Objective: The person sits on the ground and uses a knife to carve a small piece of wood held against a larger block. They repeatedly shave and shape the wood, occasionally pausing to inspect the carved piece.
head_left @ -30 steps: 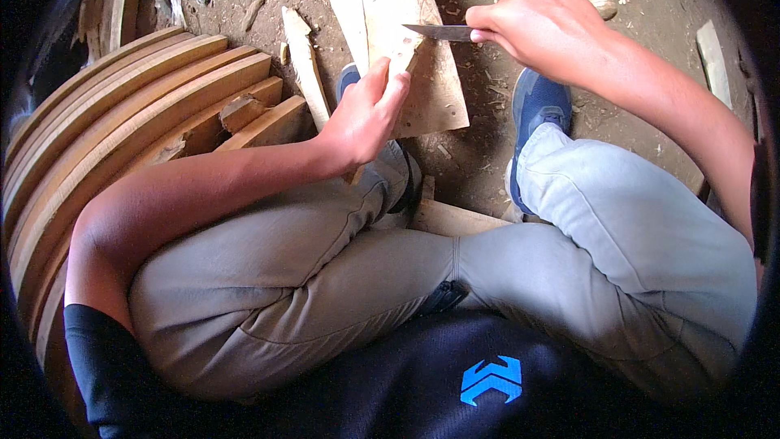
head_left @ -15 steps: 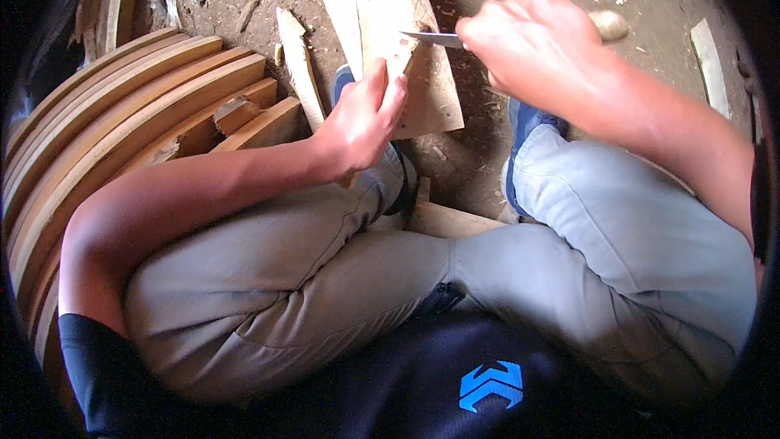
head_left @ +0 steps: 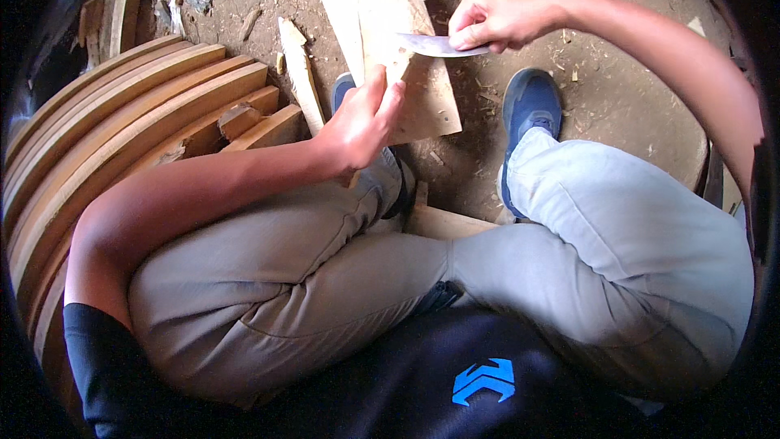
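Bare earth strewn with wood chips (head_left: 617,89) surrounds a seated person, seen from the head camera, with curved wooden slats (head_left: 122,130) stacked at the person's left. Between blue shoes (head_left: 532,102), a pale wooden board (head_left: 390,24) stands tilted on the ground. At its near edge the left hand (head_left: 361,122) grips the board, fingers curled onto its face. Just right of it, the right hand (head_left: 496,20) is closed around a knife (head_left: 439,46), whose blade lies across the board's surface.
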`<state>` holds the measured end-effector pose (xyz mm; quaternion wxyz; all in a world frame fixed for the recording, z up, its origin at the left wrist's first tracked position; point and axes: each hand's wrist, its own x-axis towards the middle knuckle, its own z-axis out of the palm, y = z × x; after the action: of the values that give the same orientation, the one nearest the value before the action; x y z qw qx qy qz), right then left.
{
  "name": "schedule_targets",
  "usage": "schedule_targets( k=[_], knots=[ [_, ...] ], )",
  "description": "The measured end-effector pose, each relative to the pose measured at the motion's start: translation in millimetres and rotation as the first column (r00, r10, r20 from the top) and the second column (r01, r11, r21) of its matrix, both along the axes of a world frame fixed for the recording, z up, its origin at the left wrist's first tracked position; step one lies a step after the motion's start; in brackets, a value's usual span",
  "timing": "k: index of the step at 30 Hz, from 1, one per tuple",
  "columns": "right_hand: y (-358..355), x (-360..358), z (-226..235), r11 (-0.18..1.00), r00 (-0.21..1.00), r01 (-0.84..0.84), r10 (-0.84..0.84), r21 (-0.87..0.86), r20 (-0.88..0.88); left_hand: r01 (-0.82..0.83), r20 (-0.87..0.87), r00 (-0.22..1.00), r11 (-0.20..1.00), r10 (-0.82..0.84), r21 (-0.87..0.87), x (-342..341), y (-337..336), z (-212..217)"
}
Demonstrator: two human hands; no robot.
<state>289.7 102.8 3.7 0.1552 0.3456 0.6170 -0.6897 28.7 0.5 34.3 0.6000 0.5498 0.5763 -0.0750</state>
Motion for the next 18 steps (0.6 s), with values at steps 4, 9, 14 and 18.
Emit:
schedule_targets(
  k=[4, 9, 14, 18],
  knots=[
    [-16, 4, -2, 0.979, 0.979, 0.188, -0.181, 0.072, -0.096, 0.101, -0.027, 0.995, 0.992, -0.099, 0.072, 9, 3, -5],
    [-31, 9, 12, 0.771, 0.950, 0.298, -0.295, 0.563, -0.099, 0.016, 0.004, 1.000, 0.991, -0.015, -0.136, 5, 5, 13],
    [-54, 3, 30, 0.682, 0.975, 0.020, -0.174, 0.732, 0.135, 0.010, 0.030, 1.000, 0.997, -0.008, -0.071, 1, 0, 7],
    [-72, -4, 50, 0.664, 0.975, -0.137, -0.042, 0.735, 0.220, -0.003, 0.016, 1.000, 0.991, 0.005, -0.132, 7, 4, 14]
  ],
)
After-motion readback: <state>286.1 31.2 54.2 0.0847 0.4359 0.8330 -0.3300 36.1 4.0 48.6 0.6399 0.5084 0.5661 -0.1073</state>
